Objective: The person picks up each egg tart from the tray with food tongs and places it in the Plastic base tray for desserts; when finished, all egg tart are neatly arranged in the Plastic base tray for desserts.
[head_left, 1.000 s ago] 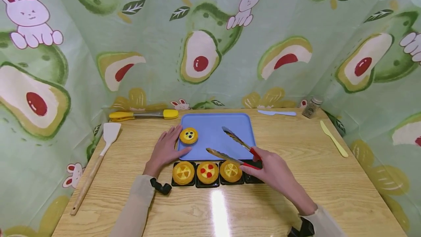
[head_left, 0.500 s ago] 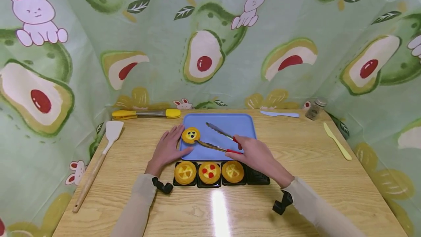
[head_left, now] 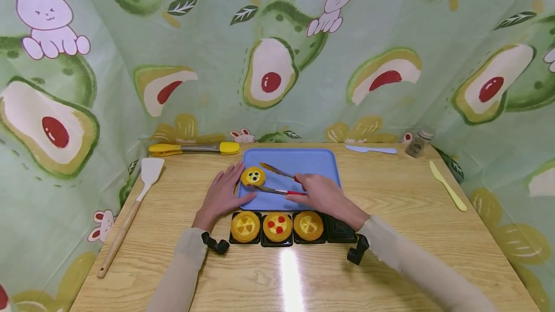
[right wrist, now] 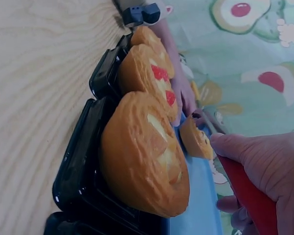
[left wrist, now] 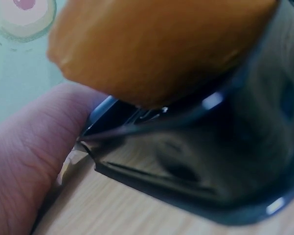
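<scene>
My right hand [head_left: 323,194] grips red-handled metal tongs [head_left: 275,190] over the blue tray [head_left: 299,162]. The tongs' arms are spread, one tip at the near side of a blueberry-topped egg tart [head_left: 253,176], the other by its far right side. This tart sits at the tray's left end. My left hand [head_left: 224,191] rests at the tray's left edge, fingers fairly straight and thumb reaching over the rim. In the right wrist view, a red handle [right wrist: 247,193] lies in my right hand, and the tart [right wrist: 194,139] shows beyond the tray's near edge.
Three more tarts, one with red fruit [head_left: 277,227], sit in black holders before the tray; a fourth holder [head_left: 340,229] is bare. Around lie yellow-tipped tongs [head_left: 195,149], a spatula [head_left: 130,211], a blue knife [head_left: 370,149], a yellow knife [head_left: 448,186] and a spice jar [head_left: 419,142].
My right hand has moved left over the tray, bringing the tongs' tips from the tray's middle to the blueberry-topped tart. My left hand has stayed at the tray's edge.
</scene>
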`<control>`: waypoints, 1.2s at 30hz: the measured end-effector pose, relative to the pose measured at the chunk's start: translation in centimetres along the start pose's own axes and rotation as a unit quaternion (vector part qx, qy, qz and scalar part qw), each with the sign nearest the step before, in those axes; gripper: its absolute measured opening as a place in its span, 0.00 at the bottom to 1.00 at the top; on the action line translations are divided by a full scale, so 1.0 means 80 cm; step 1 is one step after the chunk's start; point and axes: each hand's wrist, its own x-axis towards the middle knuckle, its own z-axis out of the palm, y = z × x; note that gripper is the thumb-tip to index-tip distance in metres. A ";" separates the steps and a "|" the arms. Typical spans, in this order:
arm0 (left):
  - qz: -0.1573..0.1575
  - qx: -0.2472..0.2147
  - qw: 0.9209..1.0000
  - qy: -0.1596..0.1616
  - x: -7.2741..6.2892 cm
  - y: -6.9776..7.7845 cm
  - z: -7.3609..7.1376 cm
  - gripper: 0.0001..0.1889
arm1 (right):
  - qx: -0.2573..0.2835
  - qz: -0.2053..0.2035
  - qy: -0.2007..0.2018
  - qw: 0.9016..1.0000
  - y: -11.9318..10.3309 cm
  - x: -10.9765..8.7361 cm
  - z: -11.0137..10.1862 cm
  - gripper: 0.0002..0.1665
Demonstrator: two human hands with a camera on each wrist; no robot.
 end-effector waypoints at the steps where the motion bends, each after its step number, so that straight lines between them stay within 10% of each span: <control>1: -0.001 0.001 1.000 -0.001 0.000 0.000 0.000 0.58 | -0.003 0.001 -0.004 1.000 0.000 0.002 0.001 0.29; 36: -0.008 0.004 1.000 -0.009 0.000 0.002 -0.003 0.59 | 0.001 0.004 -0.020 1.000 0.001 0.025 0.018 0.24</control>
